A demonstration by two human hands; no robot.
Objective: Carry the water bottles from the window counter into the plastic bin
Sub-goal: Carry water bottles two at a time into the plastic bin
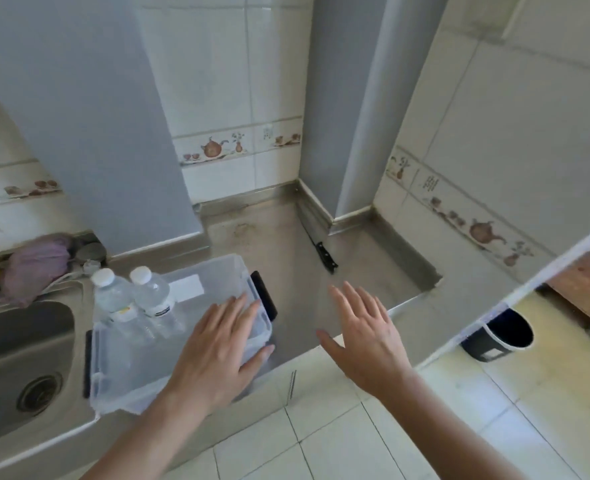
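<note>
Steel counter (286, 237): clear bin (217, 271) holds two white-capped bottles (134, 299).

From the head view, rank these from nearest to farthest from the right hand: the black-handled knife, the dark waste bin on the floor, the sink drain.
From the right hand:
1. Knife, just ahead of the fingertips on the counter, by the grey column.
2. Waste bin, off to the right, on the floor.
3. Sink drain, far left, beyond the plastic bin.
</note>
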